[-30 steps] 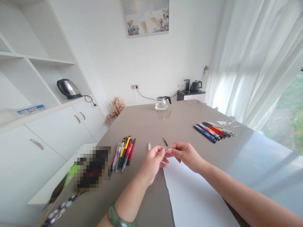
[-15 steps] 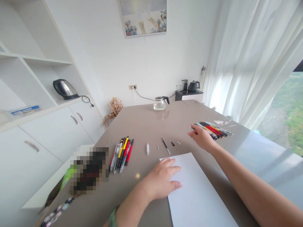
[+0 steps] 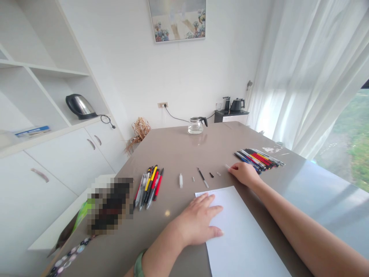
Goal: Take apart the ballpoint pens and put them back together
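Note:
My left hand [image 3: 201,219] lies flat on the upper left of a white sheet of paper [image 3: 245,238], its fingers spread. My right hand [image 3: 243,173] is closed in a pinch at the table surface, left of a row of pens. A pale translucent pen part [image 3: 227,166] sticks out from its fingertips; the rest is hidden. Loose pen pieces lie in a line beyond the paper: a clear grip section [image 3: 180,180], a small spring [image 3: 193,179], a refill [image 3: 203,177], a black piece [image 3: 211,174] and a small clear piece [image 3: 219,174].
Several pens [image 3: 148,186] lie bunched at left, and a row of pens [image 3: 259,158] at right near white scraps [image 3: 271,149]. A glass pot [image 3: 195,126] stands at the table's far end. A pixelated item [image 3: 111,206] and a bead strand [image 3: 70,257] lie at left.
My right hand has moved down and slightly away from the pen row, bringing the pale part to the table near the loose pieces. My left hand stays on the paper.

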Motion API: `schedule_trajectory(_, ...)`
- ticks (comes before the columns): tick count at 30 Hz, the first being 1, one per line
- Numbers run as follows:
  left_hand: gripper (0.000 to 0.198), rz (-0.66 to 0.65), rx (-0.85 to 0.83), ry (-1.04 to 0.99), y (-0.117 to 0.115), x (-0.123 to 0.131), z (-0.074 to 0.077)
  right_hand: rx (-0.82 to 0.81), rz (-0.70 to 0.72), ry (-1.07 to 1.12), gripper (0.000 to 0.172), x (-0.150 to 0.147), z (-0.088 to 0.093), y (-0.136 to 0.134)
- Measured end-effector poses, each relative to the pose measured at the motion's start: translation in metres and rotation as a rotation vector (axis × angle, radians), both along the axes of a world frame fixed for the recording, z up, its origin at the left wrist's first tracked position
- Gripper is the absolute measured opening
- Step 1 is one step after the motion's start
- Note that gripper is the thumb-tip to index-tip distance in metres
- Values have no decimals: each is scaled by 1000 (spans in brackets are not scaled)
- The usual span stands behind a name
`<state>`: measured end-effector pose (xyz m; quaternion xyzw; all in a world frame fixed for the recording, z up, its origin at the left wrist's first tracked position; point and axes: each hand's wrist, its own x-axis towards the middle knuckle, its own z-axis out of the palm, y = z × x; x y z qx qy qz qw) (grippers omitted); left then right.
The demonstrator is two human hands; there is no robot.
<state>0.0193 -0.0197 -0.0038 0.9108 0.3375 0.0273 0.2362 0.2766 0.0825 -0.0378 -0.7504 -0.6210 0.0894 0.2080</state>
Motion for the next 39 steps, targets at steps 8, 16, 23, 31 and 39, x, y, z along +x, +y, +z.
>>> schedule_trajectory(8,58,-7,16,2,0,1,0,-3,1,-38,32,-1,0,0)
schedule_trajectory(16,59,-6,10,10,1,1,-1,16,7,-47,33,1,-3,1)
schedule_trajectory(23,60,-2,1,22,0,1,-1,30,7,-59,32,1,-3,1)
schedule_trajectory(31,59,-8,6,26,1,1,-1,42,-14,-89,36,1,3,-2)
schedule_trajectory(39,58,-1,7,-3,0,2,-1,-45,281,-85,34,-31,47,-38)
